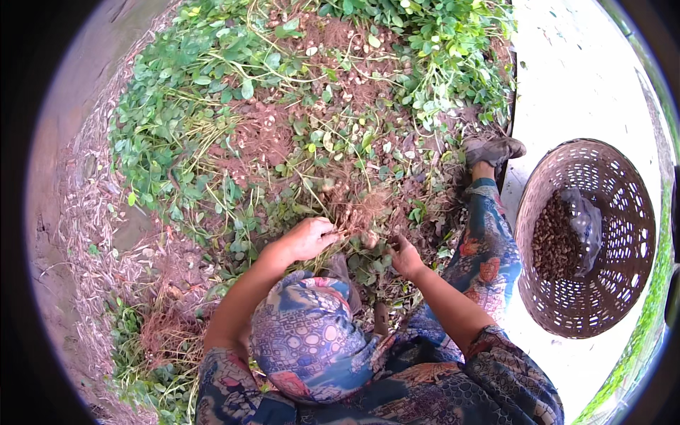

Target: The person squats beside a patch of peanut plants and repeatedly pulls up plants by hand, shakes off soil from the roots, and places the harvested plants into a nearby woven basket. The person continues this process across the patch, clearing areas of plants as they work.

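My left hand point(313, 239) pinches the base of an uprooted peanut plant, whose tangle of roots and pods point(364, 210) spreads just beyond my fingers. Leaves of pulled plants hang below that hand, between my legs. To the right of the root tangle is my right hand point(406, 258), its fingers curled close to the pods and leaves. Whether anything sits between those fingertips is too small to make out.
Pulled peanut plants point(175, 122) with leaves, roots and pods cover the ground ahead. On the pale surface point(563, 79) at right stands a woven basket point(611, 303) with peanuts point(552, 241) and a clear plastic bag point(587, 228). More plants point(164, 340) lie at lower left. My shoe point(491, 150) rests by the edge.
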A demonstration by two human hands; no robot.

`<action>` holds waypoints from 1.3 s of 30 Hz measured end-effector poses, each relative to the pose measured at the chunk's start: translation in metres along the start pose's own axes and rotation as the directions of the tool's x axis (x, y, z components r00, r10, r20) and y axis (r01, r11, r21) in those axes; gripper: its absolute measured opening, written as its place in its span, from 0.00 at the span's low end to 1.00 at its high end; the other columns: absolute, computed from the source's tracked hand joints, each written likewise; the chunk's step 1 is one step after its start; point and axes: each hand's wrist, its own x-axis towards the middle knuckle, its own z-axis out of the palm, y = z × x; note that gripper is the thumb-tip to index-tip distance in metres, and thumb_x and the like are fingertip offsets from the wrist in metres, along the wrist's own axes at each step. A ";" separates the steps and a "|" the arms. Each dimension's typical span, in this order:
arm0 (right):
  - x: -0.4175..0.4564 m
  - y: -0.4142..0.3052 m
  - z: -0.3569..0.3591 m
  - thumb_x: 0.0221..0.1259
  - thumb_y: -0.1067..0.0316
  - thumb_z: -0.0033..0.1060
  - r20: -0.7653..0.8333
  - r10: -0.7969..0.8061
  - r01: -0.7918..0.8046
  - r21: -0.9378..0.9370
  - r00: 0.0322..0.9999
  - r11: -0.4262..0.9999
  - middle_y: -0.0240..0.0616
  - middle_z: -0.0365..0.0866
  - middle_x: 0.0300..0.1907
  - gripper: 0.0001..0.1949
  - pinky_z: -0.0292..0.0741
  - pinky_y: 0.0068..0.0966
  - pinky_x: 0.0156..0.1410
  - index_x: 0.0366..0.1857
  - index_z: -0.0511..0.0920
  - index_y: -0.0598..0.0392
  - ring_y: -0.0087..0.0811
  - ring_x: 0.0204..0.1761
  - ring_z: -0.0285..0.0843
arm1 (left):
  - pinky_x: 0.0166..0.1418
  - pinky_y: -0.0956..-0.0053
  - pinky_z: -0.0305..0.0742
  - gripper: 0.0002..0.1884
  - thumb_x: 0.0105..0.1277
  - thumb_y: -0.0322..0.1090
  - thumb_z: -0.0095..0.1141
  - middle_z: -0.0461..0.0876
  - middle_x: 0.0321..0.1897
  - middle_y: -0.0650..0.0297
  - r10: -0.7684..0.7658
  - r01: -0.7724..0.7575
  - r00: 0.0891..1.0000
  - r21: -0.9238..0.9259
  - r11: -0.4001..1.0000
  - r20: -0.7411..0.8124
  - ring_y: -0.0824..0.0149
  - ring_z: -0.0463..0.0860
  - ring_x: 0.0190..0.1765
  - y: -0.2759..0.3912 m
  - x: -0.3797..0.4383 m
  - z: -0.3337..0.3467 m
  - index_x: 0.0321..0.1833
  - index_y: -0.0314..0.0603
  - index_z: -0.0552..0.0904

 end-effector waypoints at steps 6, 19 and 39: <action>0.026 -0.063 -0.035 0.64 0.63 0.55 -0.030 0.113 -0.091 0.403 0.993 0.911 0.34 0.80 0.35 0.12 0.72 0.24 0.46 0.41 0.74 0.61 0.25 0.36 0.74 | 0.40 0.62 0.75 0.15 0.69 0.43 0.51 0.78 0.27 0.54 -0.150 0.147 0.981 -0.034 0.989 -0.123 0.59 0.79 0.31 0.066 0.020 -0.050 0.37 0.36 0.79; 0.227 -0.033 -0.099 0.59 0.62 0.53 -0.343 0.064 -0.219 -0.435 0.937 0.873 0.49 0.79 0.48 0.16 0.74 0.37 0.56 0.52 0.75 0.48 0.47 0.50 0.78 | 0.46 0.66 0.74 0.11 0.62 0.29 0.53 0.77 0.36 0.53 -0.067 -0.053 0.891 -0.250 0.967 -0.448 0.54 0.78 0.41 0.013 0.054 0.003 0.43 0.26 0.76; 0.113 -0.116 -0.085 0.59 0.60 0.55 0.628 0.026 -0.571 0.690 0.778 0.444 0.31 0.81 0.26 0.07 0.70 0.22 0.22 0.32 0.75 0.50 0.28 0.23 0.78 | 0.32 0.81 0.68 0.16 0.74 0.42 0.44 0.73 0.28 0.72 -0.145 0.243 0.970 -0.847 0.474 0.196 0.79 0.71 0.29 0.018 0.039 0.030 0.55 0.38 0.74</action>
